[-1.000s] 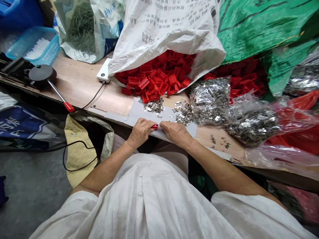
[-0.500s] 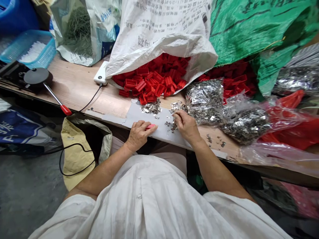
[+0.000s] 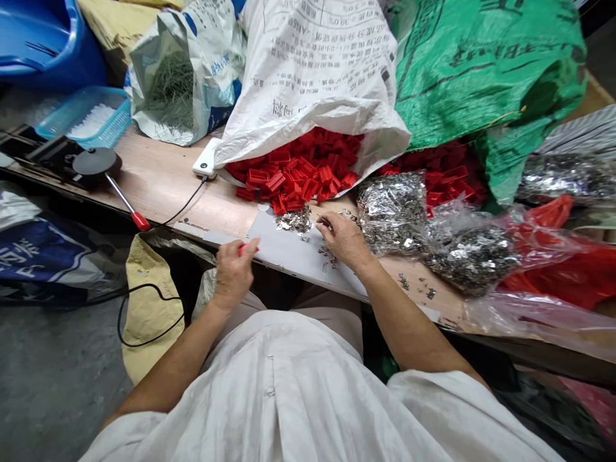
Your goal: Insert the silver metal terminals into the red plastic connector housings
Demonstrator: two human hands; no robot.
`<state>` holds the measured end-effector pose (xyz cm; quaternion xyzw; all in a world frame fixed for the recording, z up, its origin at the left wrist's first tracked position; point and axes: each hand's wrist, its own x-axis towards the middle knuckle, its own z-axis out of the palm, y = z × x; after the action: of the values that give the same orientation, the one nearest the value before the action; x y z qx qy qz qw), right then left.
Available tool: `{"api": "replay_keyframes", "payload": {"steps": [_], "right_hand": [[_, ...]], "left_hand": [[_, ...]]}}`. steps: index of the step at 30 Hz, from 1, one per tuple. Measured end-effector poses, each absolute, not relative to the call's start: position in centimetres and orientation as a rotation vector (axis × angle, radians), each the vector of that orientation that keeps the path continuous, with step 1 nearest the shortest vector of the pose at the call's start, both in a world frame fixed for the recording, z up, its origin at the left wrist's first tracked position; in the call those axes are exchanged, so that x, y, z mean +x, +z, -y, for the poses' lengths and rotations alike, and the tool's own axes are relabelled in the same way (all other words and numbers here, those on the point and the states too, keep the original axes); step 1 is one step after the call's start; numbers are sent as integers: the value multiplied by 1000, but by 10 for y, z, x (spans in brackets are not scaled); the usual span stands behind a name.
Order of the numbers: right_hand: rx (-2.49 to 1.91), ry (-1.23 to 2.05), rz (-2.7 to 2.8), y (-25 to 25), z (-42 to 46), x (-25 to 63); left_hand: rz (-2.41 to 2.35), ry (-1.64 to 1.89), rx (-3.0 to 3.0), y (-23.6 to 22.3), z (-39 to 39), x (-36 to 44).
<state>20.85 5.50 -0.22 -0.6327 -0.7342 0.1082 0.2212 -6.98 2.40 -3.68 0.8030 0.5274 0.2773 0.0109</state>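
Note:
My left hand (image 3: 235, 273) is at the front edge of the bench, above the open yellow sack. Its thumb and fingers pinch a small red plastic piece (image 3: 249, 246), mostly covered by the fingers. Over the grey sheet (image 3: 267, 239), my right hand (image 3: 344, 240) is closed with its fingertips together; whatever they hold is too small to make out. Small metal clips (image 3: 327, 258) lie scattered below that hand. A heap of metal clips (image 3: 294, 220) sits to its left, at the back of the sheet.
Red plastic pieces (image 3: 308, 170) spill from a white woven sack (image 3: 317, 70). Clear bags of metal parts (image 3: 392, 208) stand to the right, beside a green sack (image 3: 486, 83). At left are a black device with a red-tipped lever (image 3: 139, 221) and a yellow sack (image 3: 154, 301).
My left hand has moved left, off the grey sheet, with the red plastic piece in its fingers. My right hand has shifted slightly left. The camera view has moved a little too.

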Motion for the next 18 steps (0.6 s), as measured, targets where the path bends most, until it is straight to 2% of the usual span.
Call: {"api": "replay_keyframes", "payload": {"steps": [5,9,13,18], "right_hand": [[-1693,222,2225,7,-79,179],[-1747,125,2392,5,-100,149],[-1842,132,2425,2,-118,136],[-1741,349,2248,12,-108,143]], "left_hand": [[-2114,755,2236,-43,-14,-140],[-2288,670,2148,-45,1,-150],[-2187,710,2242,-40,4,-134],[-1775,1014,2144,-30,-12,-106]]}}
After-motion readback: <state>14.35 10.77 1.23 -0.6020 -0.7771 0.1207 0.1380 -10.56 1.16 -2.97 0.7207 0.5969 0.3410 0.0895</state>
